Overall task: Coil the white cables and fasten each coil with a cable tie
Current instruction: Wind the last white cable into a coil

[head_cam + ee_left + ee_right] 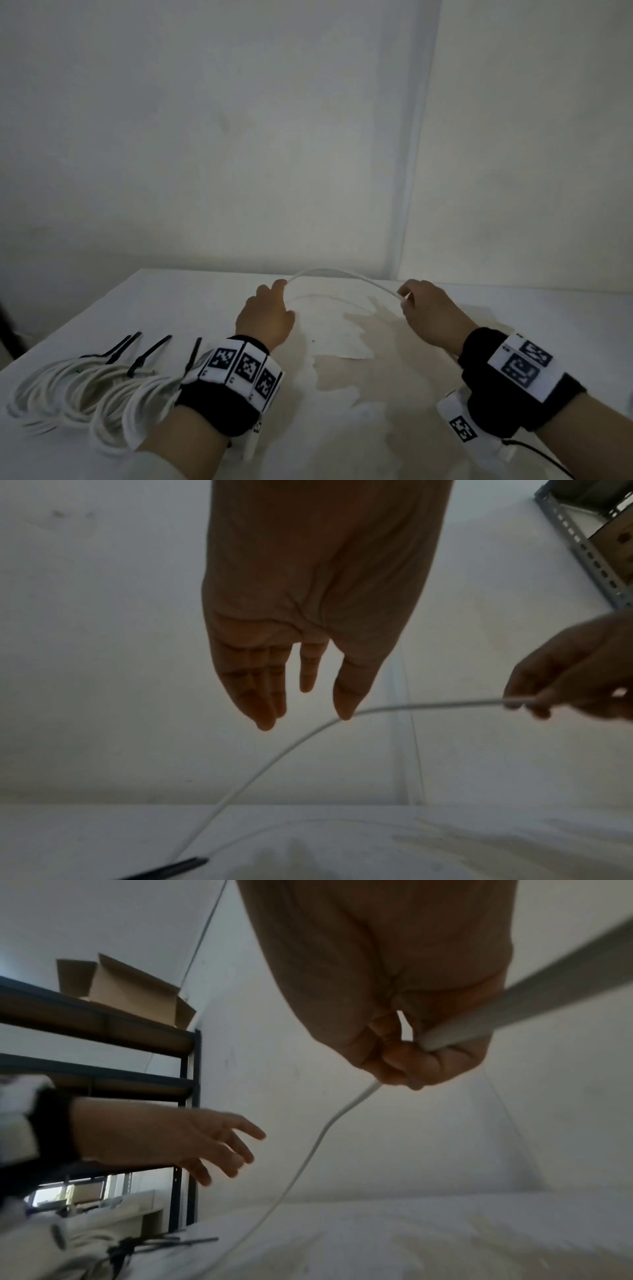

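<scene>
A loose white cable (342,274) arcs above the table between my two hands. My right hand (406,298) pinches it in curled fingers, and the right wrist view shows the cable (308,1156) dropping from that hand (407,1066) to the table. My left hand (281,291) is relaxed with straight fingers. In the left wrist view its thumb tip (344,715) just touches the cable (274,758). Several finished white coils (85,394) lie at the near left, bound with black cable ties (150,353).
The table (513,325) has a white cover with a large brownish stain in the middle. A white wall stands close behind it. A dark shelving rack (188,1069) with a cardboard box (130,993) stands to the left, off the table.
</scene>
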### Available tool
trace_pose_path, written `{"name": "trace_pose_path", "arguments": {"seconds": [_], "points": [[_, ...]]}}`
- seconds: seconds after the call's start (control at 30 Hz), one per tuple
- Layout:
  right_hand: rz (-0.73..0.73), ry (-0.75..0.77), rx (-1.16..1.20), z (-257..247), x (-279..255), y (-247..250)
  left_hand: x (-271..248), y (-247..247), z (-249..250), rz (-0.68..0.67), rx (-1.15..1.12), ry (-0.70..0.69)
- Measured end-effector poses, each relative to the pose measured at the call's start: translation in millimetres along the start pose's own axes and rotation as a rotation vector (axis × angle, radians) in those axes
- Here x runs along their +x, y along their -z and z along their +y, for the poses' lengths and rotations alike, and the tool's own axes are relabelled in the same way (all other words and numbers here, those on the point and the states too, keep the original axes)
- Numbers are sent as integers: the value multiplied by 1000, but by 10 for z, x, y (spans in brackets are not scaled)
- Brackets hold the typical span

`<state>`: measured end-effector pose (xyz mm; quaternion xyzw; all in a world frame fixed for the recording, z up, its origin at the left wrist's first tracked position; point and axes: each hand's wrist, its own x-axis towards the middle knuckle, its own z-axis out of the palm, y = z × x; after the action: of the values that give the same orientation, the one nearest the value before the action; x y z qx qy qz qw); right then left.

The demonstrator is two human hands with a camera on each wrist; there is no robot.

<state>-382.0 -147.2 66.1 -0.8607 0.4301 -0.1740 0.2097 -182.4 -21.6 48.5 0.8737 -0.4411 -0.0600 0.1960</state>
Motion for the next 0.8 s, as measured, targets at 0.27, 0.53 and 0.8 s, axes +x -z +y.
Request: {"name": "trace_pose_path", "arguments": {"seconds": [0.27, 0.53, 0.8], "points": [[218, 235, 271, 103, -265, 624, 352, -208, 466, -42, 11, 52], [346, 264, 382, 345, -320, 964, 436, -121, 552, 398, -369, 106], [566, 149, 349, 684, -94, 1122, 187, 75, 417, -24, -638, -119]]}}
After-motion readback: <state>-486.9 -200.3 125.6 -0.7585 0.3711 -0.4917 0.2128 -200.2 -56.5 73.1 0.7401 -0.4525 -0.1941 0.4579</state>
